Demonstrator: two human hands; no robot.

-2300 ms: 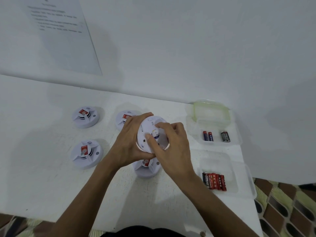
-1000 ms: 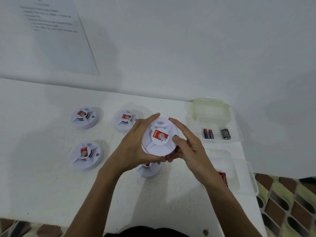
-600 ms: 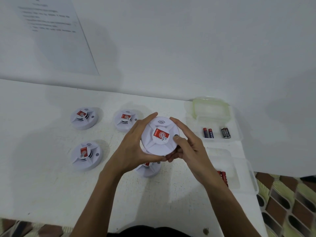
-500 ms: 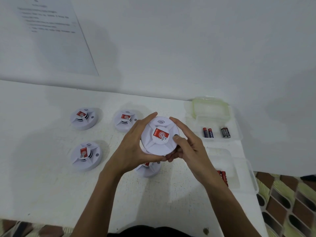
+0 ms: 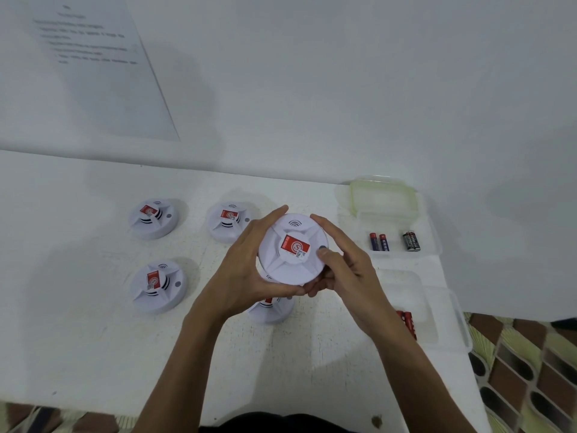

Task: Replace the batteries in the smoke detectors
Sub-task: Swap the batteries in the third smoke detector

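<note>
The round white plastic smoke detector with a red label is held face-up above the middle of the white desk, clear of its surface. The left hand grips its left rim with curled fingers. The right hand grips the right rim, its thumb lying on the face beside a small dark button.

Directly below the hands a second white detector rests on the desk, partly hidden. A third white detector lies towards the far edge, just beside the left hand. A fourth white detector lies further left along that edge, and a fifth white detector sits nearer the person.

At the far right corner an open clear plastic box with a green-rimmed lid holds two blue-and-red batteries and, apart from them, two black batteries. Nearer along the right edge, a second clear plastic box holds red batteries, partly hidden by the right forearm.

A printed paper sheet hangs on the white wall behind the desk.
</note>
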